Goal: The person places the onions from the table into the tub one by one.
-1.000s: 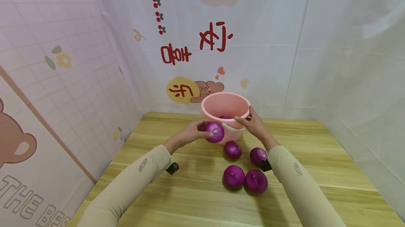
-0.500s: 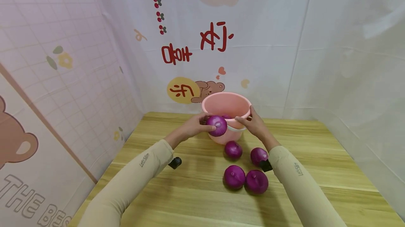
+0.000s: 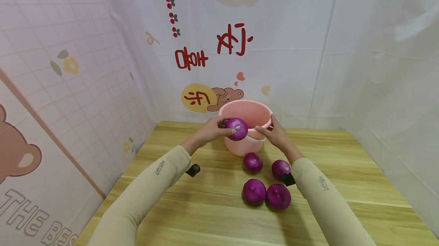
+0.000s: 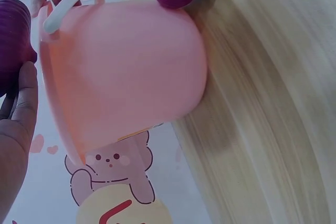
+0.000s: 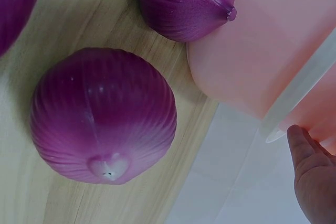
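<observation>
In the head view my left hand [image 3: 210, 130] grips a purple onion [image 3: 236, 129] at the near left rim of a pink bucket [image 3: 241, 147]. The left wrist view shows this held onion [image 4: 13, 45] just off the rim, at the picture's left edge. My right hand [image 3: 275, 131] holds the bucket's right rim, thumb on the near side. The bucket stands upright with its white handle [image 3: 255, 139] hanging down in front. Its bottom is hidden behind the held onion and the near wall.
Several purple onions lie on the wooden table: one onion [image 3: 252, 162] close to the bucket, another onion [image 3: 280, 169] by my right wrist, and a touching pair, onion [image 3: 254, 192] and onion [image 3: 278, 197], nearer me. A printed white curtain [image 3: 291, 67] stands behind.
My left hand has lifted the held onion up and slightly right, from in front of the bucket's wall to rim height. My right hand keeps its hold on the rim.
</observation>
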`<control>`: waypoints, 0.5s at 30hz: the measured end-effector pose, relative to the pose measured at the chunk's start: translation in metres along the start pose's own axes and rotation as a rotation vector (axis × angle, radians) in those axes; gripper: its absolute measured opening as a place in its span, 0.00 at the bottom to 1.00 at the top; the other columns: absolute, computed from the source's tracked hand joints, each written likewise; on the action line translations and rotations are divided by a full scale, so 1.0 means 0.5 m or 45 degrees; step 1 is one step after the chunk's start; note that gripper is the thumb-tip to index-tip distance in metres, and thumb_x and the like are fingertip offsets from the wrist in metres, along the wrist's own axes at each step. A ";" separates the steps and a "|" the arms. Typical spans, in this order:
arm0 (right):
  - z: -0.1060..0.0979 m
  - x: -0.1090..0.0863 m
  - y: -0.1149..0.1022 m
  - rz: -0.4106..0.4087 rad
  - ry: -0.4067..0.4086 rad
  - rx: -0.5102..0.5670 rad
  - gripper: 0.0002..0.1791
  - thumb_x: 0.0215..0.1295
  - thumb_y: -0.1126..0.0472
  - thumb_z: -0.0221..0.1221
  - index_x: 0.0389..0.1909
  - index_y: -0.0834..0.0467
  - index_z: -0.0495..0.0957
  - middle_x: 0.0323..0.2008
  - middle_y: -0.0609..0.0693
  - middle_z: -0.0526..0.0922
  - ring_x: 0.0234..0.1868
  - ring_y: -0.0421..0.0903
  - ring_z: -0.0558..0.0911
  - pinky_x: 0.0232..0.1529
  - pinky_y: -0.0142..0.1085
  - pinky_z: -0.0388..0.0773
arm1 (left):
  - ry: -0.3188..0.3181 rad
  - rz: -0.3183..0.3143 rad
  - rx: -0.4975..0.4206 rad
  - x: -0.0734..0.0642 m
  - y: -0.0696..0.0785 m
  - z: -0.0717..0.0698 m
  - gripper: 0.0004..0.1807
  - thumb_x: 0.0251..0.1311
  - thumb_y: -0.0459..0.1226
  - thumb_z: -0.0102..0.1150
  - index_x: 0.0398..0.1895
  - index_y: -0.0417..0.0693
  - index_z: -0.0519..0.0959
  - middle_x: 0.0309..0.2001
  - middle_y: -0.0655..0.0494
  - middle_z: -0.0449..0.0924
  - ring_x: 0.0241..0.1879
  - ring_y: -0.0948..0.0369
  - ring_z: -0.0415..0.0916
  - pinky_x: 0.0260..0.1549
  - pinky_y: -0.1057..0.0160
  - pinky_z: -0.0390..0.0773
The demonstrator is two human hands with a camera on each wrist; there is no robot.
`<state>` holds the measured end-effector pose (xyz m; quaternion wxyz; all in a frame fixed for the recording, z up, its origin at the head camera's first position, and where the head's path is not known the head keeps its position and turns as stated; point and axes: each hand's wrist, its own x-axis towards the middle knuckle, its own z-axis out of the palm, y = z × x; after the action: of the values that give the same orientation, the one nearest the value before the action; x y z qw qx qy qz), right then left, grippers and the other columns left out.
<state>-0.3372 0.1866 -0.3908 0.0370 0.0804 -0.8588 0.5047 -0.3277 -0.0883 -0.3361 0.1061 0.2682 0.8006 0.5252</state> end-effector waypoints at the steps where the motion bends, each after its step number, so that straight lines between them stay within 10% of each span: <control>1: 0.000 0.000 0.000 0.001 -0.004 0.002 0.57 0.54 0.39 0.58 0.70 0.56 0.31 0.66 0.63 0.51 0.63 0.57 0.60 0.56 0.49 0.64 | 0.004 -0.001 -0.014 0.002 0.003 0.000 0.29 0.50 0.46 0.65 0.55 0.50 0.70 0.47 0.53 0.73 0.48 0.57 0.71 0.43 0.62 0.75; 15: 0.000 0.000 -0.005 0.003 -0.006 0.024 0.56 0.53 0.39 0.59 0.71 0.54 0.33 0.67 0.59 0.52 0.63 0.55 0.60 0.57 0.48 0.64 | 0.081 -0.028 -0.038 0.050 0.010 -0.014 0.35 0.47 0.50 0.66 0.59 0.50 0.67 0.51 0.52 0.72 0.48 0.58 0.71 0.44 0.61 0.74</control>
<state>-0.3369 0.1855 -0.3888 0.0337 0.0810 -0.8542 0.5124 -0.3501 -0.0789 -0.3260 0.0904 0.2408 0.7985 0.5443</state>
